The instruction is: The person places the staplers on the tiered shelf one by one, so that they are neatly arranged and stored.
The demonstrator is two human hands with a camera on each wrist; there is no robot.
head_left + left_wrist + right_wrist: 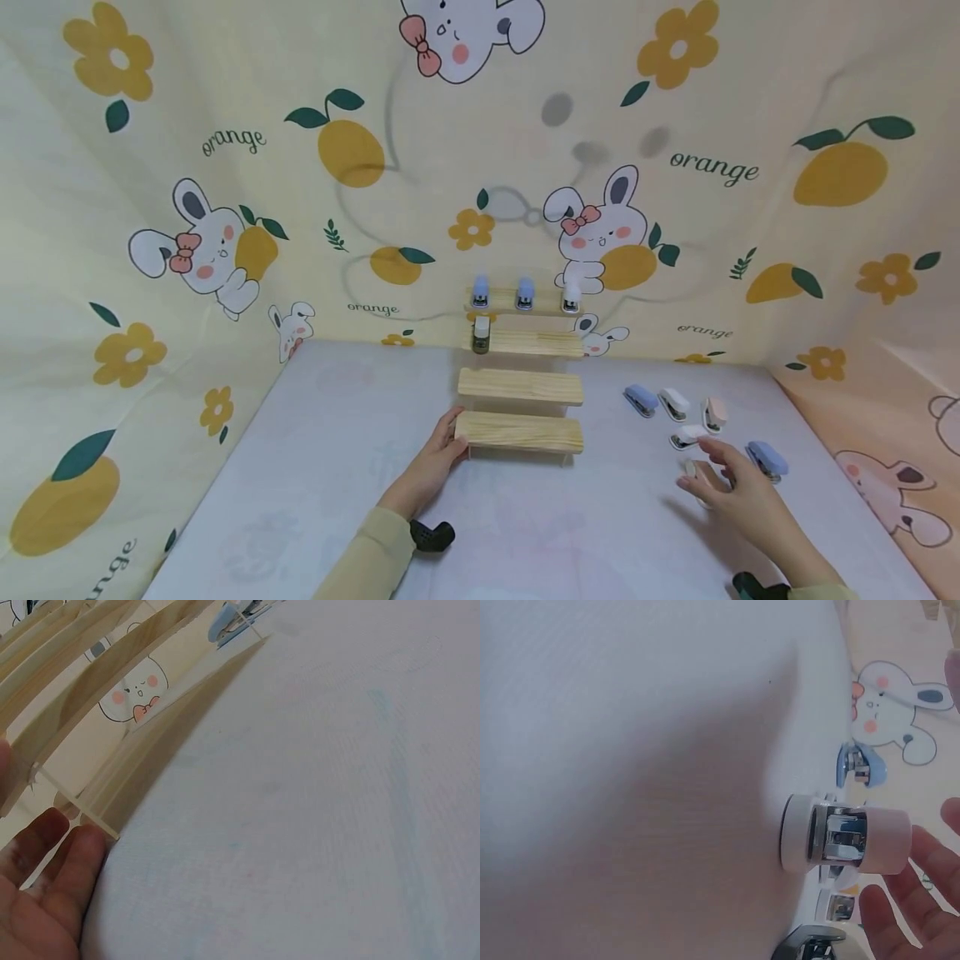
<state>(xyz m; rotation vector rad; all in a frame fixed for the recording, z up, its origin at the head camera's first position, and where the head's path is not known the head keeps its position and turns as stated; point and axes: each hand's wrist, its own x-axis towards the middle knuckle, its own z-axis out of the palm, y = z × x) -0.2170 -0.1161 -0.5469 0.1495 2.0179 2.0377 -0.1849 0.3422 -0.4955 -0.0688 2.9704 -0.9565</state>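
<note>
My left hand (429, 471) grips the left end of a stepped wooden shelf (519, 432), its thumb and fingers at the lowest tier. In the left wrist view, fingertips (82, 844) touch the clear side support. Over the right side of the table, my right hand (742, 496) has its fingers spread around a mini stapler (701, 477), partly hidden in the head view. The right wrist view shows this stapler (885, 841) with a pale pink top; I see no firm pinch. Beyond that hand lie white (686, 437), pink (715, 413) and blue (767, 460) staplers.
On the shelf's top tier stand two blue staplers (525, 293) and a white one (572, 298). One pale-topped stapler (481, 335) is at the left of the tier below. Another blue stapler (641, 400) and white stapler (674, 404) lie right of the shelf. Patterned cloth (345, 242) hangs behind.
</note>
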